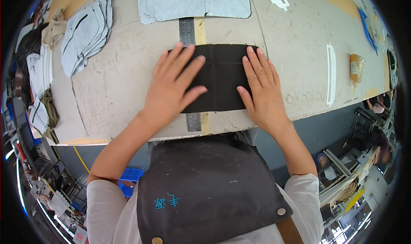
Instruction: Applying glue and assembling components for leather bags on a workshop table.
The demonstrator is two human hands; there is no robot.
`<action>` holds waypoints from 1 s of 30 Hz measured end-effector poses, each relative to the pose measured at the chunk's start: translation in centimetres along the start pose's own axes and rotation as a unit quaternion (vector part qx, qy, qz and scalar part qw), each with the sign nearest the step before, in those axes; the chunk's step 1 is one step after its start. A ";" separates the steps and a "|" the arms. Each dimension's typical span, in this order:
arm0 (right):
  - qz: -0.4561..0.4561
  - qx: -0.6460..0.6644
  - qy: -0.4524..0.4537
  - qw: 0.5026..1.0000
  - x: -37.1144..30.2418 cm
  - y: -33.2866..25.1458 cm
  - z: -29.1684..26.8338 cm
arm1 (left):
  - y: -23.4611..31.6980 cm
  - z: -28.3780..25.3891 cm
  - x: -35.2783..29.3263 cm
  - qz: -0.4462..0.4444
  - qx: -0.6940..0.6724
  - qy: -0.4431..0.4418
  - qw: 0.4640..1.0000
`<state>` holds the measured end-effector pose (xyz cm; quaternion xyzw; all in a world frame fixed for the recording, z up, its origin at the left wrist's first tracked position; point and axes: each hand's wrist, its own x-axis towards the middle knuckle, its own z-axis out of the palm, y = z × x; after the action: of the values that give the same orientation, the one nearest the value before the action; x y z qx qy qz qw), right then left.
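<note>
A flat, dark brown or black rectangular panel (pixel 223 83) lies on the worktable in front of me, with a crease down its middle and a thin line across its upper part. My left hand (pixel 173 79) is over its left side, fingers spread and slightly blurred. On its right side rests my right hand (pixel 262 79), fingers stretched out flat and thumb apart. Beneath the panel runs a metal ruler (pixel 194 122), its ends showing above and below, beside a strip of yellowish tape (pixel 205 123).
Stacked grey cut pieces lie at the far middle (pixel 195 4) and far left (pixel 87 34) of the table (pixel 115 98). To the right are a white strip (pixel 330 75), an amber glue bottle (pixel 355 70) and a blue tool (pixel 367 28). Cloths (pixel 40 68) heap at the left edge.
</note>
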<state>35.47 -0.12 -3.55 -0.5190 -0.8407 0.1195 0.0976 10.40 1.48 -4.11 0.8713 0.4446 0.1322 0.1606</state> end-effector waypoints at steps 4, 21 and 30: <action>0.002 0.038 0.021 0.999 0.4 -0.4 -0.3 | -2.1 -1.0 0.8 -0.025 0.009 0.160 0.987; 0.072 0.467 0.053 0.879 3.2 -8.5 -2.4 | 1.5 -7.4 2.1 -0.196 -0.656 -0.026 0.728; 0.235 0.734 0.087 0.632 2.4 -3.9 -4.8 | -2.5 -7.0 0.2 -0.259 -0.585 0.190 0.745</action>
<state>32.48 0.86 2.24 -0.4640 -0.3128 0.6701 0.4877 6.10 4.19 1.33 0.4147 0.5095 0.4827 0.5792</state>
